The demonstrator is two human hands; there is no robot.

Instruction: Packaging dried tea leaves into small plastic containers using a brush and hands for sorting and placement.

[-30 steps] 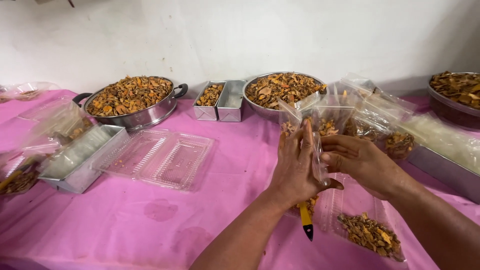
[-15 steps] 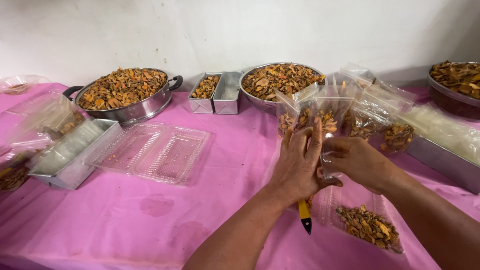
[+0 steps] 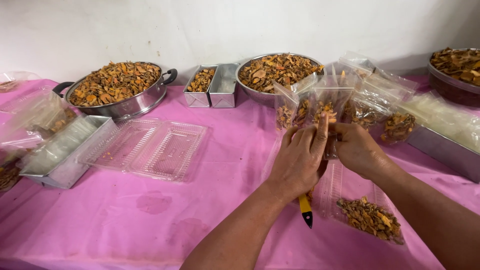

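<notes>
The left hand [image 3: 300, 160] and right hand [image 3: 357, 150] meet over the pink-clothed worktop [image 3: 165, 220], both pinching the top of a small clear plastic pouch of dried orange-brown chips [image 3: 327, 117], held upright, likely so nothing spills; a yellow-handled tool with a black tip [image 3: 305, 210] pokes out beneath the left hand, whether gripped I cannot tell. Filled pouches [image 3: 370, 220] lie close by; the round steel bowl of chips [image 3: 272, 72] stands just behind, within reach

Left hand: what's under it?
Below the left hand a yellow-and-black tool pokes out onto the pink cloth; its upper end is hidden by the hand. The clear bag both hands pinch is also partly covered by the fingers.
</notes>
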